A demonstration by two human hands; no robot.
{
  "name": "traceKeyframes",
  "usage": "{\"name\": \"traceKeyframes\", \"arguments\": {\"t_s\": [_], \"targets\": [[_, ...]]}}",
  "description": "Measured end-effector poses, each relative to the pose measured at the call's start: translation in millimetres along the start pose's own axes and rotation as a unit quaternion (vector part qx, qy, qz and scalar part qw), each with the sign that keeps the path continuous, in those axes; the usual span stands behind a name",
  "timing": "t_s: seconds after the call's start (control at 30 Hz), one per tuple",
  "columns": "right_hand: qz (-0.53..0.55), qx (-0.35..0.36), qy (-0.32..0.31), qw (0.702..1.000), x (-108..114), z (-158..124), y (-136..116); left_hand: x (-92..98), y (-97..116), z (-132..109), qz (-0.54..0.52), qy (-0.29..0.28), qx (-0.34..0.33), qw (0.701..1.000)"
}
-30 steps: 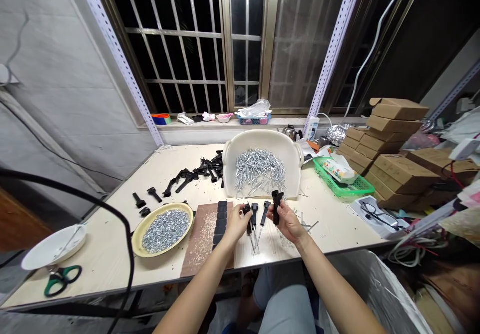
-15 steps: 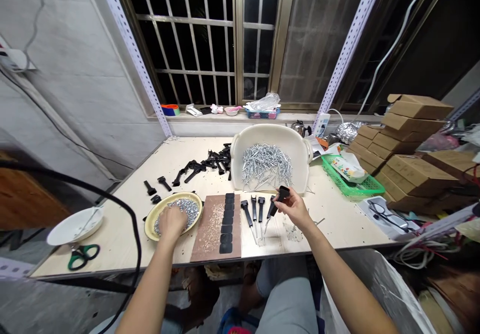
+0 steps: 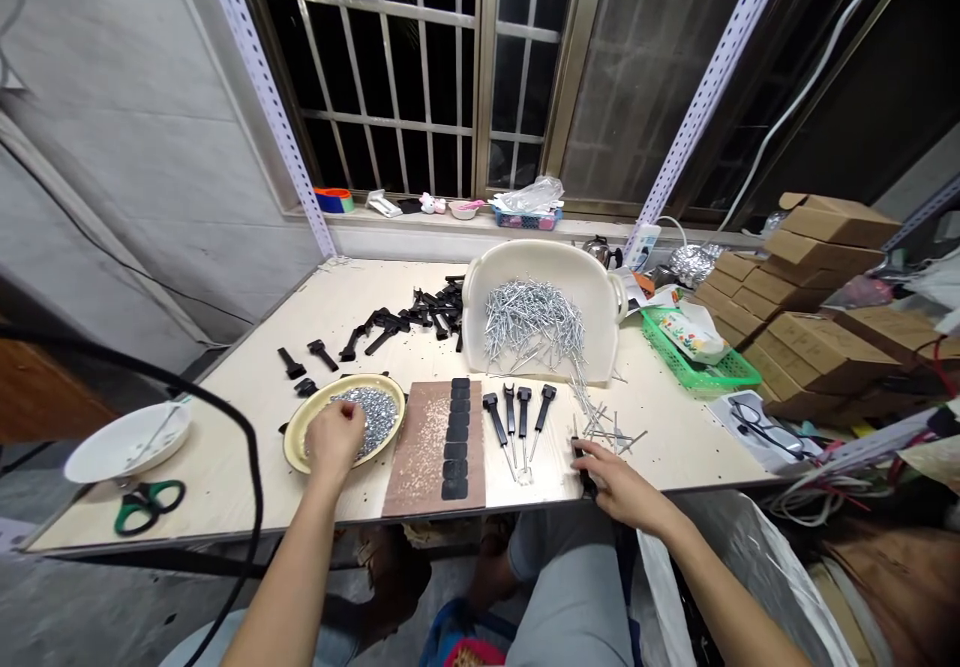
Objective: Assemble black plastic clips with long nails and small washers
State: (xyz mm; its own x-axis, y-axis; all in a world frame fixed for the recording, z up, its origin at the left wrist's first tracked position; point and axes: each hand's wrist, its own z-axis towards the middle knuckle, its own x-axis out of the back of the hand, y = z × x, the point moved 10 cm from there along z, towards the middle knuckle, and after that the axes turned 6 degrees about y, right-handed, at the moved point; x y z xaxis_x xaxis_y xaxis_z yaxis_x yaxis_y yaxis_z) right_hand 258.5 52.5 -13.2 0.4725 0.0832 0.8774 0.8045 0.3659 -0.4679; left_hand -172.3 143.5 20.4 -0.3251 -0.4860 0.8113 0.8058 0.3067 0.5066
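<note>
My left hand (image 3: 337,439) is over a yellow oval plate (image 3: 301,459) of small silvery metal parts (image 3: 377,415). Its fingers are pinched together; anything between them is too small to make out. Near the table's front edge, my right hand (image 3: 619,485) grips a black plastic handle-like piece (image 3: 582,469), partly covered by the fingers. Left of that hand, several black pieces with metal pins (image 3: 523,415) lie in a row. A brown board (image 3: 420,482) between the hands carries a column of black pads (image 3: 455,444) and pale crumbs.
A white tub (image 3: 600,317) lies tilted with metal pins spilling toward my right hand. More black pieces (image 3: 439,309) are heaped behind the plate. Green-handled scissors (image 3: 150,505) and a white dish (image 3: 97,442) stand left. A green basket (image 3: 697,372) and cardboard boxes (image 3: 810,347) are right.
My right hand has come down and toward the table's front edge with the black piece. My left hand has risen slightly from the metal parts, its fingers now pinched.
</note>
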Motion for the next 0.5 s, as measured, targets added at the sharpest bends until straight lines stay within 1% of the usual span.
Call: {"name": "traceKeyframes", "arguments": {"t_s": [0.03,0.07,0.13,0.17,0.23,0.3,0.37,0.43,0.5], "targets": [[-0.026,-0.03,0.019,0.999,2.8,7.8,4.9,4.1,1.9,-3.2,-0.038,0.01,0.01,0.999],[-0.057,-0.078,0.045,0.994,7.1,16.9,12.6,7.7,4.5,-7.3,-0.08,0.018,0.021,0.996],[-0.122,-0.195,0.092,0.969,13.9,33.7,29.7,13.0,11.9,-18.1,-0.161,0.024,0.038,0.986],[-0.149,-0.247,0.1,0.952,14.0,40.8,36.6,14.3,16.1,-24.1,-0.199,0.022,0.045,0.979],[-0.175,-0.309,0.091,0.93,6.9,54.1,44.8,14.1,24.3,-36.7,-0.272,0.01,0.058,0.96],[-0.176,-0.334,0.074,0.923,-2.0,63.1,49.7,9.9,30.1,-48.9,-0.342,-0.009,0.075,0.937],[-0.173,-0.341,0.067,0.922,-5.7,65.4,53.5,3.0,32.7,-60.5,-0.412,-0.027,0.099,0.905],[-0.176,-0.346,0.065,0.919,-3.1,61.2,55.9,-5.6,34.3,-71.6,-0.474,-0.047,0.126,0.87],[-0.172,-0.332,0.074,0.924,3.6,57.8,49.3,-15.5,37.9,-82.9,-0.522,-0.071,0.152,0.836]]}}
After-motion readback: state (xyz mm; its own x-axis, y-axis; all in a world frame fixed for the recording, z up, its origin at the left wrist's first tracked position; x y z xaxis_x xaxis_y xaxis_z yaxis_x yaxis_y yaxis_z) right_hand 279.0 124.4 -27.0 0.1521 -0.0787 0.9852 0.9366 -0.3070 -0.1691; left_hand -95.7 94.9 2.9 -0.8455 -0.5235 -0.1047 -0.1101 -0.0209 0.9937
